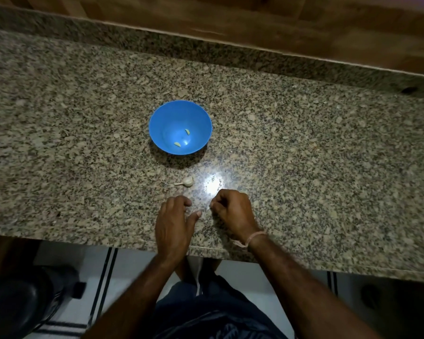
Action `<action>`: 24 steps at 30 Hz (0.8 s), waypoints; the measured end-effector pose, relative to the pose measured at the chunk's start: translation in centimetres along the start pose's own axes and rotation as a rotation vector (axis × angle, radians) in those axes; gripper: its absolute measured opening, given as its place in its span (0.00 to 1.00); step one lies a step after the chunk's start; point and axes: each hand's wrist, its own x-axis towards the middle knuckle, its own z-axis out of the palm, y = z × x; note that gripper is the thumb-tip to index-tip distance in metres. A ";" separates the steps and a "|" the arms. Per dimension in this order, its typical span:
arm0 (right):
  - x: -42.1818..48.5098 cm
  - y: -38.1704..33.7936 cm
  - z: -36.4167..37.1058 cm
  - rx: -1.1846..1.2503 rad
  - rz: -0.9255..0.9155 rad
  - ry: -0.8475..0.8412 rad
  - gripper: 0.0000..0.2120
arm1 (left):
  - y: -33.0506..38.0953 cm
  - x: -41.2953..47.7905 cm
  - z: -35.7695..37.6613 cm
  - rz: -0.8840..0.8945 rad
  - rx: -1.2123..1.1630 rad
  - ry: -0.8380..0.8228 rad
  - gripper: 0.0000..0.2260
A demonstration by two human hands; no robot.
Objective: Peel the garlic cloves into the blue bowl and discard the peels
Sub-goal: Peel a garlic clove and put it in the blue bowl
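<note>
A blue bowl (180,111) stands in the middle of the granite counter, with two peeled garlic cloves (187,131) lying in its bottom. A small white garlic bulb (187,181) with a short stalk lies on the counter just in front of the bowl. My left hand (174,223) rests near the counter's front edge, fingers curled down and thumb out, below the bulb. My right hand (233,211) is beside it with the fingers curled in; whether a clove or peel sits in either hand is hidden.
The speckled granite counter (328,155) runs left to right, with a raised granite lip and a wooden wall panel (279,25) behind it. A bright light glare (213,183) shines beside the bulb. Below the front edge are a tiled floor and a dark object (17,304) at left.
</note>
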 end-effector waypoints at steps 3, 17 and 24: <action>-0.2 -0.4 0.1 -0.065 -0.012 0.020 0.06 | -0.4 0.5 -0.2 0.041 0.027 -0.040 0.12; -0.6 -2.5 0.2 -0.215 0.027 0.072 0.04 | 0.1 0.6 -0.5 0.060 0.055 -0.068 0.12; -1.5 -3.0 1.8 -0.369 -0.018 0.126 0.05 | 0.5 0.8 -0.9 0.028 0.038 -0.089 0.10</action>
